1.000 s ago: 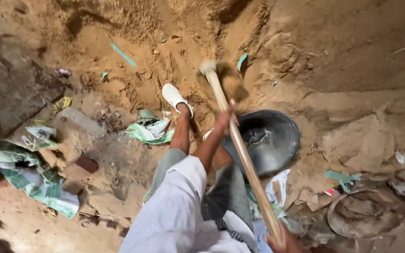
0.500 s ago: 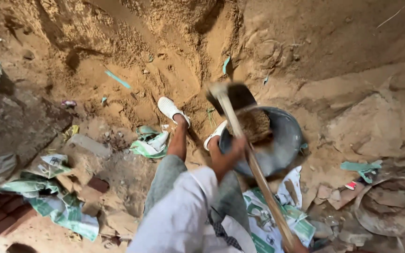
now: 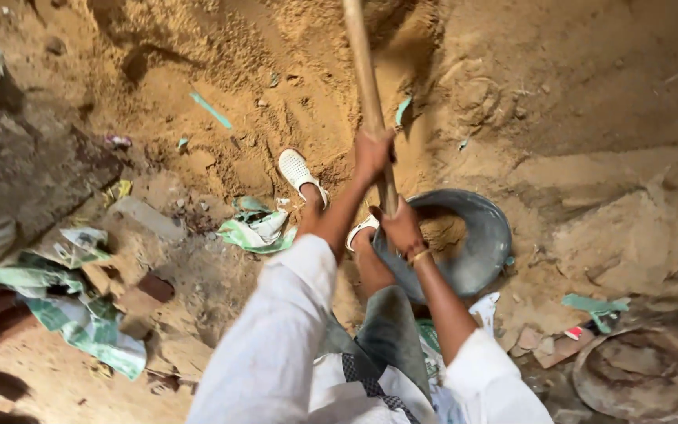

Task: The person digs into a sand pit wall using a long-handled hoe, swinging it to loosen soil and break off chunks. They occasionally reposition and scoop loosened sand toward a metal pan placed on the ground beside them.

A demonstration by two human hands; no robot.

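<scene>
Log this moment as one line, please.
left hand: grips wooden handle | right hand: grips handle lower | metal pan: holds sand | sand pile: behind

Long wooden handle point(image 3: 366, 86) upright over sand-filled dark pan point(image 3: 484, 235).

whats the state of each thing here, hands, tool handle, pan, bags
left hand: shut round the wooden handle, higher grip
right hand: shut round the same handle, lower grip
wooden handle: upright, its head out of view
metal pan: on the ground, part filled with sand
torn bags: crumpled on the ground

Sandy ground point(image 3: 574, 102) carries a dark metal pan point(image 3: 484, 243) (some sand inside), torn sacks point(image 3: 80, 322), brick pieces point(image 3: 154, 286)
</scene>
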